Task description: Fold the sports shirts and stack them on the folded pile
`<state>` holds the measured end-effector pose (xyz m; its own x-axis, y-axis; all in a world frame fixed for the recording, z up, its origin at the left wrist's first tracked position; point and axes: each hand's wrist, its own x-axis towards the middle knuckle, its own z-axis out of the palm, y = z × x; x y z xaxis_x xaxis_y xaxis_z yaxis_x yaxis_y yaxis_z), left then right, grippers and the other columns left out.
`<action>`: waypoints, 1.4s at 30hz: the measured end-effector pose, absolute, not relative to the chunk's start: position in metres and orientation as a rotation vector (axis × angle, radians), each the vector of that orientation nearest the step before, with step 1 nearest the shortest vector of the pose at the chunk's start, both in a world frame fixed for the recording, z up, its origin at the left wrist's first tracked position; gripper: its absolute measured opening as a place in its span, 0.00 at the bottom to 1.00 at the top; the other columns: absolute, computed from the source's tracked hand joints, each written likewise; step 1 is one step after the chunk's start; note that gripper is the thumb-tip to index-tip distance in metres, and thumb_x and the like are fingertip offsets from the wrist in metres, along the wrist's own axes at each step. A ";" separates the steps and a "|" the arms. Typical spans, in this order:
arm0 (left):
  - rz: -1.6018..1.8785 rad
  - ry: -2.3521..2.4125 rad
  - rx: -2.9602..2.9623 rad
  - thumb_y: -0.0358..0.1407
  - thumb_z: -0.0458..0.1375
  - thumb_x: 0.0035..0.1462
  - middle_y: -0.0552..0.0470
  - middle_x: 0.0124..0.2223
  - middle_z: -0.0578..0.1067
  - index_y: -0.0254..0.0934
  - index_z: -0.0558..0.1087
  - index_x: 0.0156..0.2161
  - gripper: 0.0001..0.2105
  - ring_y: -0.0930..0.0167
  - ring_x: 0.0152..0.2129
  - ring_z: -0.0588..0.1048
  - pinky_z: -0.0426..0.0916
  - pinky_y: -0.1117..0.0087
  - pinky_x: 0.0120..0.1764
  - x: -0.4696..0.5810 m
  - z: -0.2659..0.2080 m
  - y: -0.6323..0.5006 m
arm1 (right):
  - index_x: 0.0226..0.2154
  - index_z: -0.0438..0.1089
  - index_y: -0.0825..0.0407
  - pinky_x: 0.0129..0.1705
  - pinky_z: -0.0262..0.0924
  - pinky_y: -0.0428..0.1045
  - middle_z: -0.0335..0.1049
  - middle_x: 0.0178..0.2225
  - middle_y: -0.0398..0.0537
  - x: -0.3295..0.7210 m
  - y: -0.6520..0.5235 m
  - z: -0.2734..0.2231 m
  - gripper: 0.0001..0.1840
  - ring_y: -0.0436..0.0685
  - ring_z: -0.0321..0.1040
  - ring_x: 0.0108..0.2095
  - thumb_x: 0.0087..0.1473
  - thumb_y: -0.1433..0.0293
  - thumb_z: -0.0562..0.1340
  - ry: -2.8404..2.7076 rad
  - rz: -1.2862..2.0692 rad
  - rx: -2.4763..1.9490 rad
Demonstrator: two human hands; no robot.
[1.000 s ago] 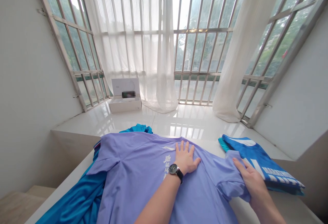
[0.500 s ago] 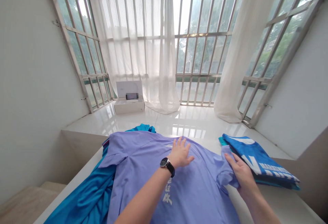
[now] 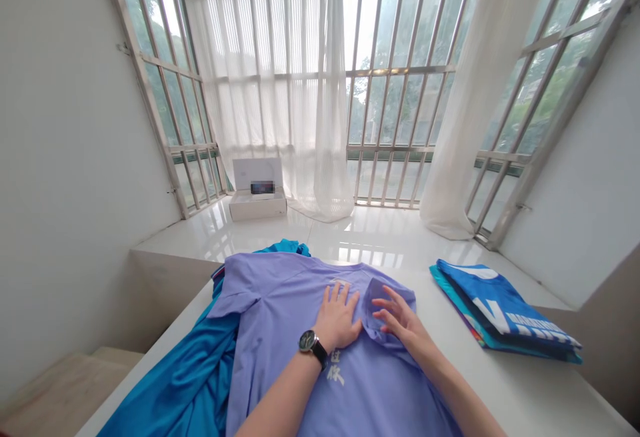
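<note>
A lavender T-shirt point(image 3: 285, 330) with white printed characters lies spread on the white table. My left hand point(image 3: 338, 315), with a watch on its wrist, rests flat on the shirt's chest, fingers spread. The shirt's right-side sleeve point(image 3: 374, 303) is folded inward over the body. Just over that sleeve is my right hand point(image 3: 400, 320), its fingers apart and curved, with no cloth gripped between them. Under the shirt's left side, a teal-blue garment point(image 3: 185, 370) lies crumpled.
Folded blue and teal shirts point(image 3: 510, 310) are stacked on the table's right side. A white box point(image 3: 257, 207) with its lid up holds a dark device on the window ledge. Sheer curtains point(image 3: 320, 123) hang before barred windows.
My right hand has carried the sleeve leftward onto the shirt's body and let it go. My left hand has shifted slightly down and left, staying flat on the cloth.
</note>
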<state>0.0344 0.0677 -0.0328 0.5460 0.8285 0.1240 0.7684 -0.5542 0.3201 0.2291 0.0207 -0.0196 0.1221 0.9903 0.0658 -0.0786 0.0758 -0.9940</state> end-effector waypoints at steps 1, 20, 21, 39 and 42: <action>0.396 1.341 2.559 0.52 0.45 0.65 0.42 0.71 0.53 0.40 0.57 0.68 0.32 0.53 0.68 0.47 0.39 0.45 0.67 0.034 -0.033 0.068 | 0.54 0.67 0.47 0.32 0.72 0.53 0.77 0.44 0.53 0.229 0.021 -0.022 0.39 0.61 0.77 0.38 0.42 0.50 0.72 -1.158 1.126 -1.146; 0.426 1.192 2.480 0.57 0.62 0.52 0.43 0.46 0.77 0.39 0.71 0.54 0.30 0.56 0.44 0.75 0.68 0.60 0.47 0.048 0.001 0.046 | 0.48 0.71 0.54 0.56 0.63 0.61 0.72 0.48 0.58 0.306 0.039 -0.077 0.26 0.66 0.70 0.50 0.55 0.55 0.54 -1.663 0.083 -1.750; 0.411 1.171 2.465 0.58 0.63 0.50 0.43 0.47 0.77 0.40 0.71 0.55 0.33 0.56 0.45 0.75 0.69 0.59 0.47 0.047 0.001 0.045 | 0.49 0.71 0.54 0.56 0.63 0.61 0.71 0.49 0.59 0.308 0.042 -0.080 0.26 0.65 0.70 0.50 0.56 0.55 0.54 -1.651 0.075 -1.765; 0.426 1.076 2.362 0.40 0.61 0.55 0.56 0.32 0.81 0.44 0.79 0.42 0.10 0.68 0.33 0.78 0.66 0.71 0.37 0.043 0.007 0.043 | 0.35 0.75 0.46 0.40 0.65 0.51 0.73 0.42 0.48 0.320 0.078 -0.068 0.16 0.57 0.74 0.37 0.57 0.60 0.53 -1.615 0.070 -1.966; 0.441 1.041 2.380 0.43 0.64 0.55 0.56 0.31 0.80 0.44 0.80 0.39 0.09 0.67 0.32 0.78 0.66 0.71 0.35 0.043 0.006 0.042 | 0.33 0.74 0.46 0.36 0.63 0.51 0.73 0.41 0.48 0.319 0.077 -0.069 0.16 0.58 0.73 0.36 0.57 0.60 0.53 -1.590 0.073 -1.953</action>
